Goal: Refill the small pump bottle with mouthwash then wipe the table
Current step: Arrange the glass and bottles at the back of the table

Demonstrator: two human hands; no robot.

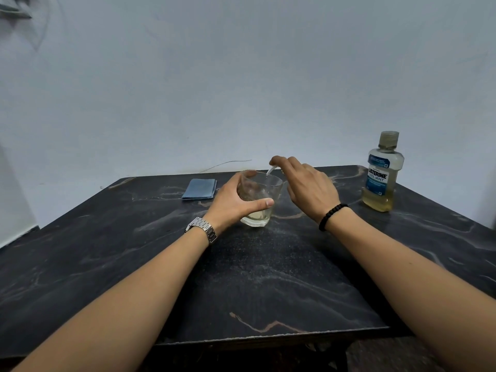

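Note:
A clear glass [265, 187] with a little pale yellow liquid at its bottom stands on the dark marbled table [268, 277]. My left hand [236, 202] grips the glass from its left side. My right hand [308, 183] hovers over the rim and pinches a thin white tube [270, 171] that dips into the glass. A capped mouthwash bottle [382, 173] with a blue label, roughly a third full of yellowish liquid, stands at the table's back right. A folded blue cloth [200, 188] lies at the back, left of the glass.
A pale wall rises directly behind the table. The table's front edge [268, 335] lies close to me, and its left edge slants off towards the wall.

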